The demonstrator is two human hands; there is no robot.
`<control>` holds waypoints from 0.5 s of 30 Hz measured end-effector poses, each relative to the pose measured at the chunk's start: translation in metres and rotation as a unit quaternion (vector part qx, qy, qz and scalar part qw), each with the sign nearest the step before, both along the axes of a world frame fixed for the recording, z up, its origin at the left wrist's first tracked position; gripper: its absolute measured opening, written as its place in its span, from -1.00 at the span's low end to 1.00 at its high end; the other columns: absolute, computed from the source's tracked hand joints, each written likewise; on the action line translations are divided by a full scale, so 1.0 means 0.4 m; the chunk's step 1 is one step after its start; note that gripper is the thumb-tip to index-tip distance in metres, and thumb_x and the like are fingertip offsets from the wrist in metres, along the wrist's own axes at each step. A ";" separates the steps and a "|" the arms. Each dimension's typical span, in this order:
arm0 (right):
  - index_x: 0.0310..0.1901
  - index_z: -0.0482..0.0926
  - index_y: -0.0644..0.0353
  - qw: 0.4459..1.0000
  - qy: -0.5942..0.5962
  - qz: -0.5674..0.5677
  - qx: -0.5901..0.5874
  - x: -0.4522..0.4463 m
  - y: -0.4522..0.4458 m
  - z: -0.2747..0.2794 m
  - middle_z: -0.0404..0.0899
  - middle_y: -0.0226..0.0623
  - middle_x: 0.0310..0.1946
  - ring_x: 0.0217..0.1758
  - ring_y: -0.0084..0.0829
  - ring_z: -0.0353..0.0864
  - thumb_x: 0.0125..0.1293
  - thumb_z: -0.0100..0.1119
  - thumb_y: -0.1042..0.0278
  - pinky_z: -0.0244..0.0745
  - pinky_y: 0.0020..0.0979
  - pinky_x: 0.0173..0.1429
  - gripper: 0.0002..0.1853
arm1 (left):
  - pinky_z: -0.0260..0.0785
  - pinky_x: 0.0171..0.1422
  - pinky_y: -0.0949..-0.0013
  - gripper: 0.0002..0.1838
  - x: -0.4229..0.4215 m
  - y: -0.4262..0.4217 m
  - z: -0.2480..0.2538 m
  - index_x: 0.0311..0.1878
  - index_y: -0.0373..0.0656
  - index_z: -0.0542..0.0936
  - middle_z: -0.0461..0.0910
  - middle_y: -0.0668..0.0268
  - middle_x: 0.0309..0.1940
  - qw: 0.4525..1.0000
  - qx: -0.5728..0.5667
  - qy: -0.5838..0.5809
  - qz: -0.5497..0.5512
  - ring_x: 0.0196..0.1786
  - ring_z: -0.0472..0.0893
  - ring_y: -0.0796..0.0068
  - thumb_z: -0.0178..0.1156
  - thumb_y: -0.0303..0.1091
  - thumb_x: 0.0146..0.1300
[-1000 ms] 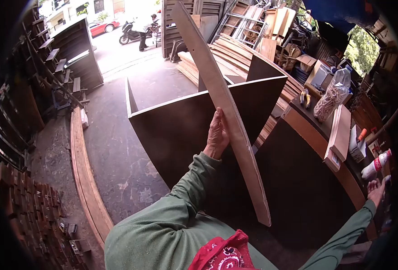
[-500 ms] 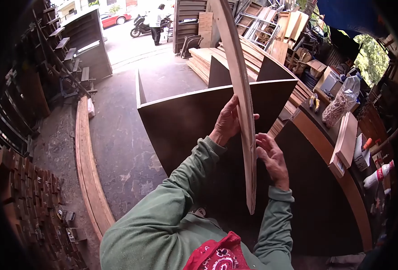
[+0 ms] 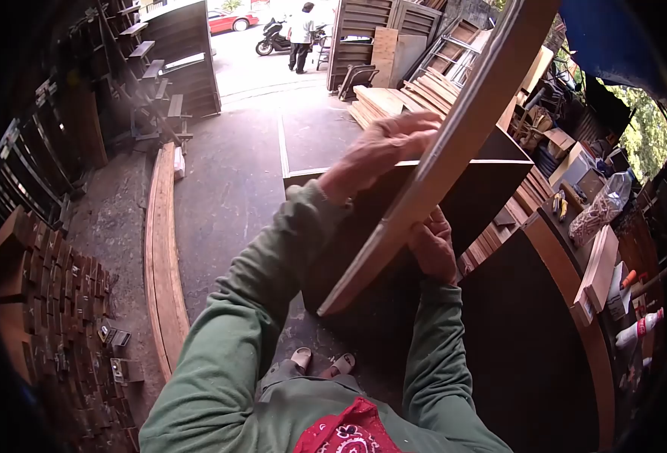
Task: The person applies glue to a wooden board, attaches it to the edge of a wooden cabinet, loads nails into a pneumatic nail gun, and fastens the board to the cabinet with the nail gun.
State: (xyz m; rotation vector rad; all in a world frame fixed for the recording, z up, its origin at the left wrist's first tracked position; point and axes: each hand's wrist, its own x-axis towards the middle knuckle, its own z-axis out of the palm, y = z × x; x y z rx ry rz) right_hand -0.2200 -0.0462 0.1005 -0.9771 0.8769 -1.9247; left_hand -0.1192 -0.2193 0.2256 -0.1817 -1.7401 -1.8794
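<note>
A long board (image 3: 454, 155) slants from lower centre to upper right of the frame, held by the right hand (image 3: 433, 249); the left hand (image 3: 371, 157), loosely spread, meets its edge, contact unclear.

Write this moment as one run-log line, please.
right hand: holds long light-brown wooden board | left hand: open beside it

Dim workshop (image 3: 114, 204), open to a sunlit street (image 3: 246, 75), top centre.
Worn grey floor (image 3: 224, 196), dark door (image 3: 178, 41) upper left, long timber beam (image 3: 162, 264) at left, green foliage (image 3: 648, 136) upper right.
</note>
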 end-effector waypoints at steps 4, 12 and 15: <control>0.14 0.49 0.24 0.997 0.001 -0.078 -0.019 0.079 -0.103 0.062 0.67 -0.30 0.01 0.04 -0.52 0.68 0.42 0.33 0.49 0.68 -0.48 0.01 -0.68 | 0.42 0.35 0.14 -0.25 0.324 0.069 0.046 0.36 -0.10 0.57 0.61 0.09 0.19 0.857 -0.311 0.044 0.408 0.24 0.57 0.17 0.60 -0.21 0.07; -0.02 0.33 0.23 0.975 0.005 -0.207 -0.083 0.253 -0.280 0.205 0.56 -0.26 -0.17 -0.21 -0.50 0.71 0.36 0.34 0.49 0.80 -0.41 -0.31 -0.66 | -0.01 0.41 -0.11 -0.03 0.494 0.197 -0.302 0.46 0.36 0.47 0.26 0.21 0.39 0.622 -0.492 -0.229 0.564 0.38 0.26 0.12 0.64 -0.27 -0.13; -0.03 0.32 0.29 0.967 0.025 -0.237 -0.091 0.294 -0.291 0.246 0.56 -0.19 -0.21 -0.31 -0.50 0.69 0.35 0.31 0.55 0.77 -0.43 -0.33 -0.67 | 0.06 0.37 -0.06 -0.02 0.528 0.119 -0.307 0.50 0.27 0.43 0.32 0.21 0.38 0.544 -0.539 -0.198 0.612 0.37 0.28 0.11 0.62 -0.34 -0.08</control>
